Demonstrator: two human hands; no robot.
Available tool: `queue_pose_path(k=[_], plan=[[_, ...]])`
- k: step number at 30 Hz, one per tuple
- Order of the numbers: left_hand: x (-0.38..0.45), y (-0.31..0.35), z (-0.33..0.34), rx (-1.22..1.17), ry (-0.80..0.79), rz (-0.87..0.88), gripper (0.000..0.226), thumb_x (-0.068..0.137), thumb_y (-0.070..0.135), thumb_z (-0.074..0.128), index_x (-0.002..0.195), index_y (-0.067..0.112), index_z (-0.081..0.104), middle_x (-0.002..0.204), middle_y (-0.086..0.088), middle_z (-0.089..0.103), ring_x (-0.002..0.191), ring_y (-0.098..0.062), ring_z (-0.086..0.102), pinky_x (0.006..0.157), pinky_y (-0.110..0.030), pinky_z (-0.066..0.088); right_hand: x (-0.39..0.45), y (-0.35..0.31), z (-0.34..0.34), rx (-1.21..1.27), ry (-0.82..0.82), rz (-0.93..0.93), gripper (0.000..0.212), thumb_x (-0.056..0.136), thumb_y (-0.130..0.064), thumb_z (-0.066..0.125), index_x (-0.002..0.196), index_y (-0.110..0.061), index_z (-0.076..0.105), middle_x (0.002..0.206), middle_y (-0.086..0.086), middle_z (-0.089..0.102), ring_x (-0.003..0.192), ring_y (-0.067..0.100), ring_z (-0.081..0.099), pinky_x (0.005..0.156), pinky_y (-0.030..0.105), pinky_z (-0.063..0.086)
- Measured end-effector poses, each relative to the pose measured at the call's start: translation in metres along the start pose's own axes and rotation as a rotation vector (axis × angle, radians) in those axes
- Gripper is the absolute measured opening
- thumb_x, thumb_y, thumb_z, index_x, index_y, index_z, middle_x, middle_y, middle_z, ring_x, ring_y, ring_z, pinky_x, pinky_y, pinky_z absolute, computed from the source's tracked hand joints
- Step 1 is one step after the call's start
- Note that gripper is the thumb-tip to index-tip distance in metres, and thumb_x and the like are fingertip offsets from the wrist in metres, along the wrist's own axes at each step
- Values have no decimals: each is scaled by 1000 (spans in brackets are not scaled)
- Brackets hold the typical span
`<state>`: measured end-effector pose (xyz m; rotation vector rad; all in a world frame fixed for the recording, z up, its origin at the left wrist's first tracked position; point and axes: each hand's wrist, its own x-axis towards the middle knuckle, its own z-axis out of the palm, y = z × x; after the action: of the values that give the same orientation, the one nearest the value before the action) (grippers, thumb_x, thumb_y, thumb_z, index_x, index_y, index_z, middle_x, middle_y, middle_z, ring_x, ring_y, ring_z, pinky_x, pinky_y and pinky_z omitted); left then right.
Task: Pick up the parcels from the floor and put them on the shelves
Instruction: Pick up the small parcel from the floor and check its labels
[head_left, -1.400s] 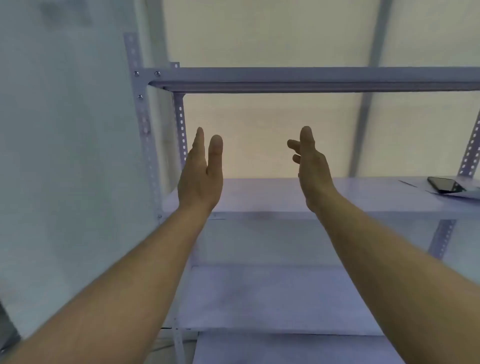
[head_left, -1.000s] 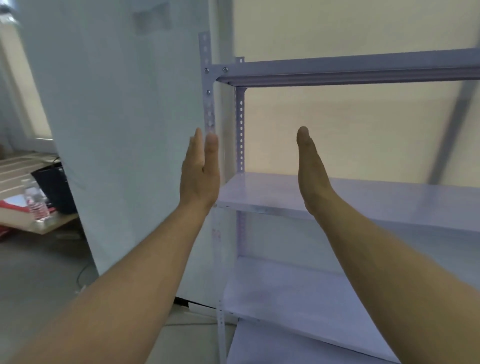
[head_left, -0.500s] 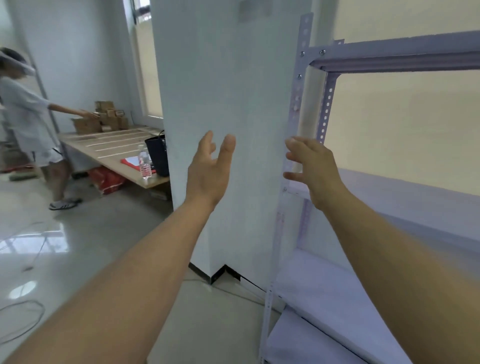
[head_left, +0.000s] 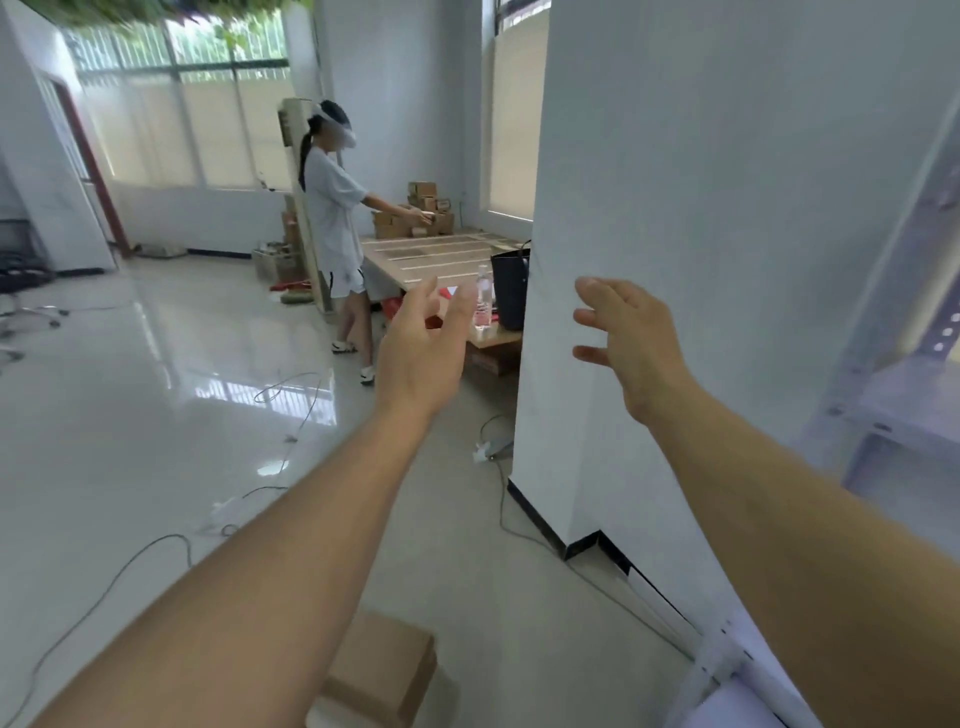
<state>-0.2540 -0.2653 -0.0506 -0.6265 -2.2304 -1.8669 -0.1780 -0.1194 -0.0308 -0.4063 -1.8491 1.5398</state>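
Observation:
A brown cardboard parcel lies on the floor at the bottom of the view, partly hidden by my left forearm. My left hand is stretched out at chest height, fingers apart, holding nothing. My right hand is raised beside it in front of a white pillar, fingers loosely spread and empty. The pale metal shelf unit shows only at the right edge, blurred, with its lower shelf at the bottom right corner.
A white pillar stands right ahead. Cables trail over the glossy floor. Another person stands at a low wooden table with several boxes, a water bottle and a dark bag. Office chairs are at far left.
The view has swung left, away from the shelves toward the room and floor. The parcel on the floor has come into sight. Both hands stay raised and empty, fingers spreading.

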Motion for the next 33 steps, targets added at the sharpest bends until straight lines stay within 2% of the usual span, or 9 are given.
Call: queue_pose_path(k=[3,7,9,12,16,20,23,25,33], plan=[[16,-22,-30,26,73,-15,70,78,68,42,137,30,44,134,1,55,115,-18,58,93,-48,52,9,6,45,38,-85,7,14,91,-34,53,77,-35,52,88,-15,53,89,8,56,78,30,53],[32,-56,-66,60,136,-74,72,76,69,41,137,30,44,135,-1,55,118,-19,57,94,-49,50,19,23,102,40,-168,58,11,88,-38,55,77,-38,54,89,-14,54,100,12,58,88,40,55],[37,-76,-85,70,171,-119,72,76,69,40,135,29,46,130,0,57,116,-19,58,96,-49,49,20,35,131,56,-193,116,10,88,-43,53,91,-36,60,93,-14,57,98,11,59,91,41,54],[37,-109,-113,79,200,-199,58,82,64,40,123,26,55,117,5,59,110,-19,60,97,-46,48,14,55,174,58,-264,192,43,91,-47,45,121,-20,60,114,-8,63,102,10,59,93,40,51],[34,-150,-149,79,244,-300,42,80,66,39,97,33,59,99,7,56,94,-13,58,95,-45,50,0,80,227,-8,-367,201,20,91,-35,51,99,-22,64,101,-4,63,104,16,58,76,33,55],[26,-185,-180,131,283,-381,47,77,70,37,96,34,59,115,-1,61,94,-16,60,94,-47,49,-12,104,277,40,-459,229,10,89,-30,55,87,-26,64,88,-10,58,96,12,57,80,38,55],[23,-206,-199,152,319,-411,45,76,70,37,92,35,59,109,2,62,90,-13,61,93,-48,50,-21,120,308,62,-511,255,14,88,-34,55,83,-24,65,90,-7,60,96,13,58,78,37,55],[22,-218,-210,178,331,-450,40,77,70,36,87,38,57,100,5,62,93,-18,62,94,-47,49,-25,131,324,61,-542,276,17,88,-35,54,87,-23,65,94,-5,61,99,14,59,79,38,55],[21,-265,-224,205,401,-519,45,79,68,35,95,33,57,117,-3,63,94,-12,58,94,-47,50,-26,169,365,20,-644,360,29,88,-38,52,105,-17,64,96,-7,61,101,15,59,87,43,54]])
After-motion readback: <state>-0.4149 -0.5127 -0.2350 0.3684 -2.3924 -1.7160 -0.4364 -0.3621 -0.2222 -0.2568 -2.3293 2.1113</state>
